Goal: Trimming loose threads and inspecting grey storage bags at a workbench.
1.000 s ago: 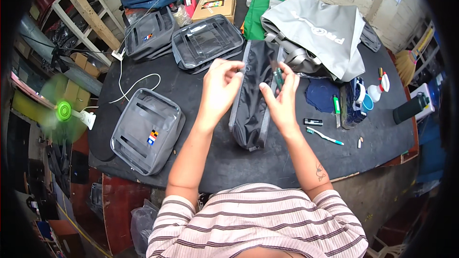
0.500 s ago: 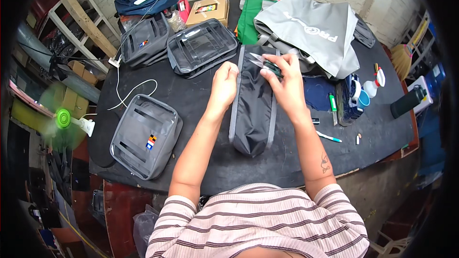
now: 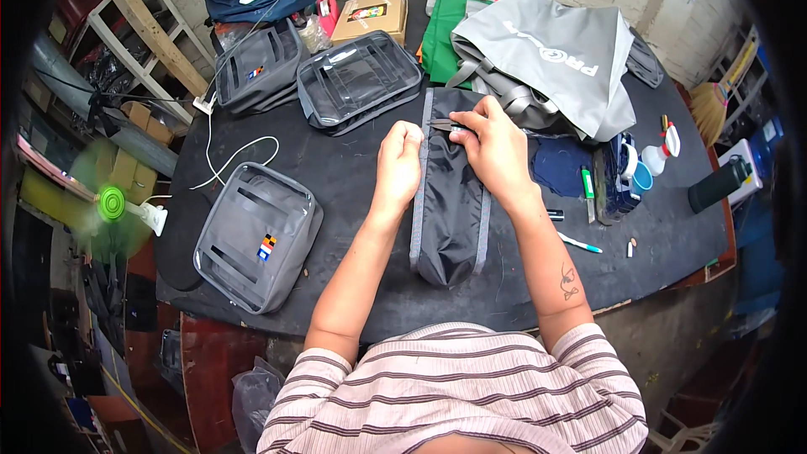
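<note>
A long, narrow black and grey fabric bag [image 3: 454, 227] with grey edge binding lies lengthwise in front of me. My left hand [image 3: 397, 164] is closed at its left edge, fingers pinching the binding near the far end. In my right hand [image 3: 498, 153] is a pair of thread snips [image 3: 443, 124], held over the bag between thumb and fingers. The blades point left at the binding beside my left hand. My fingers cover most of the snips' handle, and any thread at the tips is too small to make out.
A clear-topped grey bag [image 3: 256, 244] lies left of my arms; two similar ones [image 3: 361, 80] are farther back. Behind on the right rests a large grey tote bag [image 3: 551, 59]. A green cutter [image 3: 587, 183], a spray bottle [image 3: 658, 151] and a dark flask [image 3: 719, 183] occupy the right side.
The snips have turned from pointing up and left to pointing left at the bag's edge, with the right hand moved slightly left. The bag has shifted a little nearer to me.
</note>
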`<state>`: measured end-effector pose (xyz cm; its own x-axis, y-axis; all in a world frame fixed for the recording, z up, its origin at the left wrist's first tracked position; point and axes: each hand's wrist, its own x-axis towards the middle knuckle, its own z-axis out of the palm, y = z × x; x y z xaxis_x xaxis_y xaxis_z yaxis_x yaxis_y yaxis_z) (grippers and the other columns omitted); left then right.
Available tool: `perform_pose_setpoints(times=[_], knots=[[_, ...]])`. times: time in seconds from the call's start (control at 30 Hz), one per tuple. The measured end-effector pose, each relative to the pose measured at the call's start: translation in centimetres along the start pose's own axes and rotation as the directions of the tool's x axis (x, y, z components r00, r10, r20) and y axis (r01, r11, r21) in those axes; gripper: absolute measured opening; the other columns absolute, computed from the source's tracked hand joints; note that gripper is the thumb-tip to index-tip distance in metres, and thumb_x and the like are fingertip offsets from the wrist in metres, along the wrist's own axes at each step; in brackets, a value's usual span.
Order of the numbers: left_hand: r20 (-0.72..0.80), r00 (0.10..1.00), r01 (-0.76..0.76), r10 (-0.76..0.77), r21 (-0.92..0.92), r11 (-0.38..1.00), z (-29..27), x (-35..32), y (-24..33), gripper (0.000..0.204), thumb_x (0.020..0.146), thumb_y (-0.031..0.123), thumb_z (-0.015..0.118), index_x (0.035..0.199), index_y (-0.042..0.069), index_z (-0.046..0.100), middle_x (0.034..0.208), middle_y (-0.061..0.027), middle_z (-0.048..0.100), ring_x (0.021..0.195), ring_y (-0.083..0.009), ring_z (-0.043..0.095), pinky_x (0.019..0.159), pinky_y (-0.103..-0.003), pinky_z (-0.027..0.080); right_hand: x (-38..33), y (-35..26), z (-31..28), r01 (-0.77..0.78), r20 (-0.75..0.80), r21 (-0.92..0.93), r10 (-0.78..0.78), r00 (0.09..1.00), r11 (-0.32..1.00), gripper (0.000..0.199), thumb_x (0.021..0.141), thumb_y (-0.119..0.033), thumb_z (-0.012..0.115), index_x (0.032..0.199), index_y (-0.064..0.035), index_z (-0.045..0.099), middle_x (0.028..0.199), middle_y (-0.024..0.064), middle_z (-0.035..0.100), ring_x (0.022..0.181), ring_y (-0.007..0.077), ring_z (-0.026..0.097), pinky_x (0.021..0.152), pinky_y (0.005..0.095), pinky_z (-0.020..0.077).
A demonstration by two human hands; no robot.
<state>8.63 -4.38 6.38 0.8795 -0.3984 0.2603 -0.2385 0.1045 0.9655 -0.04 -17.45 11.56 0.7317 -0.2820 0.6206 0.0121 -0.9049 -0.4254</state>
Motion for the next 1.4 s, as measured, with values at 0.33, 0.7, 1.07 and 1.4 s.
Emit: perform_pose_setpoints(times=[0.33, 0.7, 1.07, 1.4], knots=[[-0.062, 0.978, -0.175, 0.2, 0.276, 0.945, -0.1, -0.7, 1.7, 0.014, 0.096, 0.008, 0.048, 0.085, 0.0, 0.047, 0.066, -0.0093, 0.047, 0.06, -0.0146, 0.043, 0.057, -0.031, 0.04, -0.1, -0.2, -0.3, -0.026, -0.003, 0.16, 0.027, 1.0, 0.987, 0.019, 0.073, -0.016, 0.073, 0.09, -0.0083, 0.072, 0.08, 0.0065, 0.054, 0.073, 0.0245, 0.06, 0.064, 0.0377, 0.0481], [-0.057, 0.973, -0.197, 0.222, 0.29, 0.937, 0.3, -1.1, 2.6, 0.015, 0.098, 0.009, 0.048, 0.086, 0.0, 0.045, 0.063, -0.0101, 0.044, 0.055, -0.0146, 0.04, 0.054, -0.032, 0.039, -0.7, -0.1, -0.9, 0.12, 0.037, 0.076, -0.123, 0.992, 0.99, 0.021, 0.072, -0.013, 0.074, 0.092, -0.0075, 0.072, 0.081, 0.0066, 0.055, 0.071, 0.0243, 0.06, 0.064, 0.0357, 0.0477], [-0.048, 0.964, -0.24, 0.26, 0.255, 0.937, 0.2, -0.9, 2.1, 0.014, 0.098, 0.008, 0.047, 0.087, -0.001, 0.045, 0.066, -0.0128, 0.047, 0.057, -0.0176, 0.042, 0.056, -0.032, 0.04, -0.9, -0.5, -1.4, 0.064, 0.057, 0.119, -0.071, 0.996, 0.991, 0.022, 0.073, -0.012, 0.074, 0.094, -0.0064, 0.072, 0.081, 0.0072, 0.055, 0.07, 0.0244, 0.061, 0.063, 0.0346, 0.0476], [-0.047, 0.969, -0.22, 0.242, 0.282, 0.934, 0.1, -1.0, 2.3, 0.016, 0.098, 0.01, 0.047, 0.087, -0.001, 0.046, 0.065, -0.0147, 0.048, 0.056, -0.0201, 0.044, 0.056, -0.034, 0.041, -1.0, -0.6, -1.6, 0.058, 0.074, 0.143, -0.069, 0.995, 0.988, 0.02, 0.075, -0.011, 0.072, 0.094, -0.0063, 0.071, 0.082, 0.0068, 0.056, 0.07, 0.0249, 0.061, 0.064, 0.0349, 0.0478]])
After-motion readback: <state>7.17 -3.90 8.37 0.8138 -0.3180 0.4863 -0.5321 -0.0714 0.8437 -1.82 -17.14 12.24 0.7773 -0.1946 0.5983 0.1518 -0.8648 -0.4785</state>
